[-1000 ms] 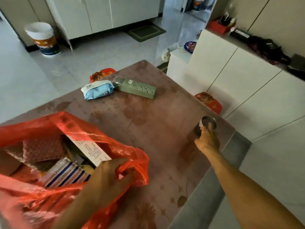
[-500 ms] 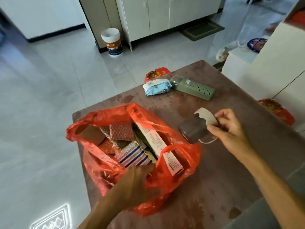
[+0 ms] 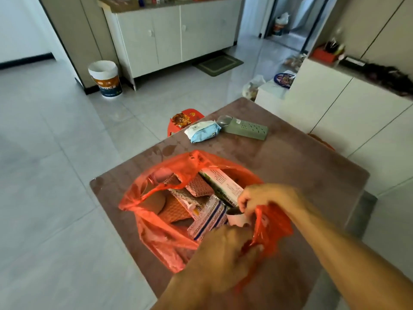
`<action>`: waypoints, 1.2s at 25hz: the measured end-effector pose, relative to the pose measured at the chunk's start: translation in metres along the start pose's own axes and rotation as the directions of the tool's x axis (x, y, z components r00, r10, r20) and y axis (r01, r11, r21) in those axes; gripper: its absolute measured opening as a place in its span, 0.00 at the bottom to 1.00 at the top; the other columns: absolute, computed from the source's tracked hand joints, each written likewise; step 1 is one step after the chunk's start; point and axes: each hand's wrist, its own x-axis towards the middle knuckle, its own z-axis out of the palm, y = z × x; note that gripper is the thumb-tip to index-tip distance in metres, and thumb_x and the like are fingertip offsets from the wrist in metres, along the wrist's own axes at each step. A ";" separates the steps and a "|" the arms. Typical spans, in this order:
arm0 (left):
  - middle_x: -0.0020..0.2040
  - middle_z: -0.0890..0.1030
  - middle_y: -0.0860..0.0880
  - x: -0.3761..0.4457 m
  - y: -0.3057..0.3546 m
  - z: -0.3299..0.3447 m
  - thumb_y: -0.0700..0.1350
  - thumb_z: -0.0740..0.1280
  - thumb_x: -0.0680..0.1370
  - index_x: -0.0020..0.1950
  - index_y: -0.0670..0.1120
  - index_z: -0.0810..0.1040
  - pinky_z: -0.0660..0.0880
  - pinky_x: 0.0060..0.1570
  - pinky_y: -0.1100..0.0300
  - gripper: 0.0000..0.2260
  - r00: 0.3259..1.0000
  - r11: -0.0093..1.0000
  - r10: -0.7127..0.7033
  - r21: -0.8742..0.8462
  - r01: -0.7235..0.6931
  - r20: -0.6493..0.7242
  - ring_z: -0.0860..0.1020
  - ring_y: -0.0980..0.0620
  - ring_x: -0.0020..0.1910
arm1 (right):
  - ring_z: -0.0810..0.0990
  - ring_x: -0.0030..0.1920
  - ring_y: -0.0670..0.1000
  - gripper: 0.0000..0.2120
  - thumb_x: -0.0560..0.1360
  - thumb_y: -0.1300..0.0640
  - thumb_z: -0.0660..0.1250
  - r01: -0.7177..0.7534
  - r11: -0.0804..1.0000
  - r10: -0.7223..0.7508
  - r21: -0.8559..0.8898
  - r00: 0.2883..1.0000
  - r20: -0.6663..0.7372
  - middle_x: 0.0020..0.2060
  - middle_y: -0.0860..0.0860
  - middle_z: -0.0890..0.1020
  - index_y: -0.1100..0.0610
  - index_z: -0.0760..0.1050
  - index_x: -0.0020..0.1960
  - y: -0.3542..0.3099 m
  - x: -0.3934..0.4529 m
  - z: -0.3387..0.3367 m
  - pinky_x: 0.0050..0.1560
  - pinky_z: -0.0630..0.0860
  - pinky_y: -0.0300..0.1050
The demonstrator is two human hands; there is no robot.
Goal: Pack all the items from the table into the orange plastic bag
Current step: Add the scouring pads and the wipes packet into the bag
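Thin glossy plastic bag (image 3: 156,229) — matt brown table (image 3: 301,171) — shiny floor tiles (image 3: 55,175).

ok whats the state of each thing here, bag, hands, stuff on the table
orange plastic bag: open, partly filled
left hand: grips the bag's near rim
right hand: lowers a tape roll into the bag
blue packet: lying on the table, unpacked
green power strip: lying flat, unpacked

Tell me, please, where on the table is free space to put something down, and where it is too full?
Free: the brown table between the orange plastic bag and the green power strip, and its right side toward the white cabinets. Crowded: the far corner, where the blue wipes pack touches the strip, and the bag mouth, where both hands work.
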 end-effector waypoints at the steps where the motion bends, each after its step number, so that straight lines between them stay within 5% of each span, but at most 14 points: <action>1: 0.38 0.79 0.50 -0.003 -0.003 -0.003 0.54 0.62 0.77 0.46 0.52 0.70 0.70 0.37 0.57 0.07 1.000 1.000 0.006 -0.002 -0.006 0.019 0.77 0.47 0.38 | 0.81 0.43 0.53 0.08 0.62 0.55 0.70 -0.036 0.999 0.037 0.015 0.999 -0.034 0.43 0.50 0.82 0.49 0.81 0.41 0.005 -0.009 0.003 0.46 0.80 0.50; 4: 0.38 0.80 0.52 -0.007 -0.010 -0.007 0.53 0.63 0.74 0.46 0.53 0.71 0.72 0.38 0.58 0.05 0.997 1.000 0.000 0.013 -0.001 0.073 0.78 0.50 0.39 | 0.82 0.41 0.52 0.06 0.66 0.52 0.71 0.025 0.982 0.019 0.187 0.973 -0.231 0.43 0.51 0.82 0.47 0.80 0.43 0.012 -0.033 0.019 0.43 0.79 0.52; 7: 0.38 0.82 0.54 -0.010 -0.018 -0.011 0.51 0.66 0.73 0.49 0.53 0.76 0.75 0.39 0.60 0.07 0.997 0.994 -0.049 -0.090 0.054 0.063 0.79 0.56 0.37 | 0.76 0.29 0.39 0.06 0.71 0.58 0.70 0.133 0.924 0.021 0.358 0.917 -0.398 0.35 0.48 0.79 0.48 0.79 0.41 0.005 -0.051 0.030 0.32 0.73 0.36; 11: 0.41 0.82 0.55 -0.014 -0.019 -0.024 0.50 0.69 0.73 0.51 0.52 0.79 0.73 0.39 0.67 0.08 0.992 0.973 -0.086 -0.205 0.104 0.095 0.79 0.59 0.41 | 0.81 0.41 0.41 0.01 0.73 0.53 0.70 0.266 0.873 0.013 0.408 0.824 -0.566 0.39 0.44 0.83 0.48 0.81 0.43 -0.007 -0.067 0.033 0.46 0.77 0.40; 14: 0.46 0.82 0.58 -0.016 -0.027 -0.038 0.50 0.67 0.75 0.54 0.53 0.78 0.74 0.41 0.65 0.09 0.995 0.986 -0.094 -0.134 0.095 0.009 0.79 0.60 0.46 | 0.81 0.48 0.44 0.03 0.73 0.49 0.69 0.291 0.865 0.013 0.409 0.803 -0.597 0.43 0.43 0.84 0.46 0.81 0.45 -0.021 -0.077 0.030 0.54 0.77 0.47; 19: 0.59 0.77 0.59 -0.001 -0.054 -0.082 0.49 0.66 0.75 0.65 0.53 0.72 0.76 0.55 0.59 0.18 0.959 0.984 -0.114 0.100 0.144 -0.259 0.77 0.58 0.56 | 0.81 0.46 0.44 0.02 0.74 0.52 0.69 0.332 0.872 -0.005 0.360 0.741 -0.671 0.43 0.43 0.83 0.48 0.80 0.45 -0.052 -0.078 0.008 0.52 0.79 0.49; 24: 0.74 0.66 0.48 0.061 -0.130 -0.126 0.56 0.64 0.75 0.75 0.54 0.59 0.67 0.66 0.42 0.30 0.919 0.922 -0.305 0.167 0.351 -0.249 0.66 0.45 0.70 | 0.79 0.48 0.44 0.03 0.73 0.48 0.69 0.259 0.890 0.061 0.376 0.749 -0.660 0.47 0.41 0.78 0.43 0.78 0.46 -0.079 -0.039 -0.033 0.54 0.78 0.51; 30: 0.77 0.58 0.46 0.206 -0.329 -0.124 0.57 0.70 0.71 0.77 0.53 0.50 0.63 0.67 0.37 0.42 0.829 0.759 -0.560 0.398 0.514 -0.004 0.58 0.40 0.74 | 0.69 0.68 0.48 0.23 0.75 0.46 0.66 0.065 0.906 0.221 0.417 0.770 -0.599 0.66 0.46 0.71 0.45 0.68 0.68 -0.070 0.058 -0.092 0.63 0.67 0.43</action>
